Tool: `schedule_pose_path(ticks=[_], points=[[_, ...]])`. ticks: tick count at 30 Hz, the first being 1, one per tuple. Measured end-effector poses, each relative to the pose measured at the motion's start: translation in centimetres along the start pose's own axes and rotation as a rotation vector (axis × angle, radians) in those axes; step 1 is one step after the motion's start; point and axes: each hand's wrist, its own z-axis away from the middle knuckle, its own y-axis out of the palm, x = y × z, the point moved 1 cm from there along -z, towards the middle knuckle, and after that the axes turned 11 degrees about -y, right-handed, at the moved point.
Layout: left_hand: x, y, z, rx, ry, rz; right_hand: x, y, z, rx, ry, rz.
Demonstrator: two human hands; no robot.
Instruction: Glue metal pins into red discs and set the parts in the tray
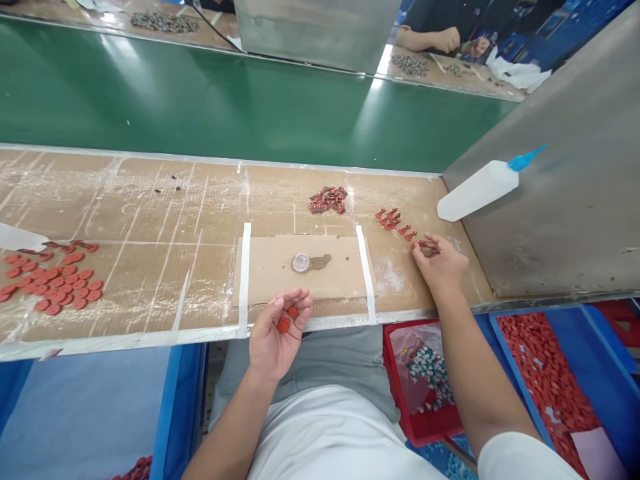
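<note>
My left hand (278, 333) is turned palm up in front of the cardboard pad, its fingers curled around a couple of red discs (283, 325). Far out to the right, my right hand (443, 267) pinches a small red disc with a dark stem (423, 244) at the table top. Similar stemmed red pieces (390, 219) stand in a loose group just left of those fingertips. A small round clear dish (301, 263) sits on the cardboard pad (265, 267), with a dark wet patch (320, 262) beside it.
Small red-and-dark parts (328, 200) are heaped behind the pad. Loose red discs (57, 287) cover the table's left. A white squeeze bottle (479, 190) lies by the metal panel (555, 200). Below are a red bin (423, 433) and blue bins (600, 373). Another person's hands (447, 41) appear beyond.
</note>
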Motion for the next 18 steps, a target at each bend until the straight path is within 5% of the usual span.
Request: schedule_pose_path(ticks=[8, 12, 15, 18], points=[[0.2, 0.2, 0.0, 0.041, -0.022, -0.002, 0.5, -1.4, -0.6, -0.094, 0.033, -0.084], [0.7, 0.8, -0.1, 0.1, -0.049, 0.025, 4.6, -4.1, 1.0, -0.194, 0.041, -0.343], [1.0, 1.5, -0.2, 0.178, -0.062, 0.041, 10.2, -5.9, 3.6, -0.115, -0.148, -0.408], [1.1, 2.0, -0.2, 0.216, -0.071, 0.05, 15.7, -6.5, 6.1, 0.065, -0.57, -0.444]])
